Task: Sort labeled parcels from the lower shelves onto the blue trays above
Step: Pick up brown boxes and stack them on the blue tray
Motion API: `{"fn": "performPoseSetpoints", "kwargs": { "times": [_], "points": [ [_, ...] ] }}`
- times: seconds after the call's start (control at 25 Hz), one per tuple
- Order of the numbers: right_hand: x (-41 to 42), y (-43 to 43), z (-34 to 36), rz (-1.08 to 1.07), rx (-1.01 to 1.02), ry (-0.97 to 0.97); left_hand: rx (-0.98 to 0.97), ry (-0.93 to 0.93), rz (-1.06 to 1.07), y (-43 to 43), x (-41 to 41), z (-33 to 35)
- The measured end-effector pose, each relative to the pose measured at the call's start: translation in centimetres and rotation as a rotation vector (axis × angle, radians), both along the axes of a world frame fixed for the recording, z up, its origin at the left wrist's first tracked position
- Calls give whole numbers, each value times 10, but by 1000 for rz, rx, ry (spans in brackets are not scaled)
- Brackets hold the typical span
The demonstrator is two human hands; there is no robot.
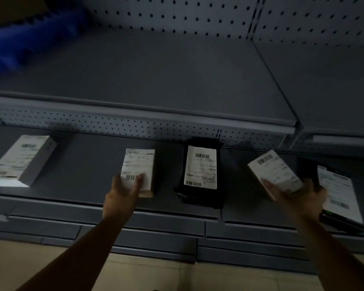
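Observation:
Several labeled parcels lie on the lower grey shelf (84,164). My left hand (122,194) grips the near end of a small brown box with a white label (138,164), thumb on its barcode. My right hand (298,194) holds a second small labeled box (273,171), tilted and lifted off the shelf. Between them lies a black bag with a white label (201,166). A white box (23,160) rests at the left. A flat dark parcel with a long label (338,194) lies at the far right. A blue tray (32,40), blurred, sits on the upper shelf at the top left.
The upper shelf (177,76) is a bare grey surface with a pegboard back wall (177,15). A vertical divider (254,19) splits the shelving at the right. Beige floor (51,265) shows below the shelf edges.

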State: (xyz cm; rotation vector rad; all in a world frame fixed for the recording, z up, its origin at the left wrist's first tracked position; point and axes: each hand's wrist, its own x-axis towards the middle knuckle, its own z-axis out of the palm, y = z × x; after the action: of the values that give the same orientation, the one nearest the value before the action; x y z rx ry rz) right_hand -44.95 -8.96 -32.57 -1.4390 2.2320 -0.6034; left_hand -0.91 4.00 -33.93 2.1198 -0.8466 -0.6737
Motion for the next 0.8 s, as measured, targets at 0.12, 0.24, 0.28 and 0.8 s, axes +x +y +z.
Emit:
{"fn": "performPoseSetpoints", "kwargs": {
  "times": [0.12,0.24,0.28,0.8],
  "points": [
    [13,9,-4,-32,-112,-194,-21,18,-11,1,-4,-2],
    [22,14,-4,-145,-197,-336,-97,51,25,1,-10,-5],
    [26,15,0,-182,-210,-398,-122,69,45,1,-12,-6],
    [118,85,75,-147,-91,-785,-442,378,406,63,-28,46]
  ]
}}
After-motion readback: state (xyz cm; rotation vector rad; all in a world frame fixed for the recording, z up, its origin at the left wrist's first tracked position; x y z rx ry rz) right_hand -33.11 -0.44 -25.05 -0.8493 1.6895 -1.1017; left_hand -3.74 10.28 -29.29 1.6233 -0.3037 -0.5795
